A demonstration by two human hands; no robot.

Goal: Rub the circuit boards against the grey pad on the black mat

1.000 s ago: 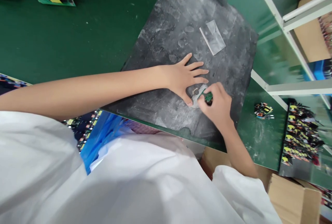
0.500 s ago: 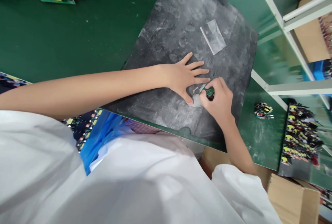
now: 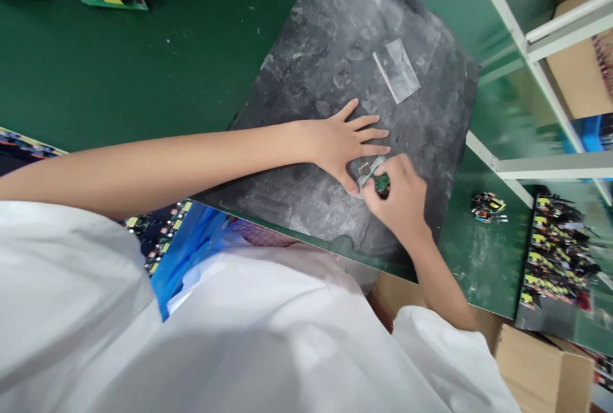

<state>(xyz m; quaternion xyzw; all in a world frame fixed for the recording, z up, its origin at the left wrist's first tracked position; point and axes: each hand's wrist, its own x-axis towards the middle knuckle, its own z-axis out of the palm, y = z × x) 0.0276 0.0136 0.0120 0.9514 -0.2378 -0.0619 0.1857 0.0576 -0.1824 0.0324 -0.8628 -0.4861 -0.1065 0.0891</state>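
Bench (image 3: 191, 81) first: green, with the grey mat (image 3: 311, 62) lying skewed on it and a near edge right by the wearer's shirt (image 3: 268, 330). From my end, the right forearm (image 3: 443, 282) crosses that edge, so I'd call it tight there; better room is up the mat, short of the clear sheet. Left hand (image 3: 335, 145) is flat on the mat, fingers splayed, gripping nothing I can see. Right hand (image 3: 400, 193) is curled in a pinch. Clear sheet (image 3: 398, 71) lies farther up, well apart from both. Smallest is the green board (image 3: 382, 183), in that pinch just beside the left thumb, mostly hidden. I'm guessing light, stiff, not too slippery, with parts that could snap, so I'd hold it by its edges.
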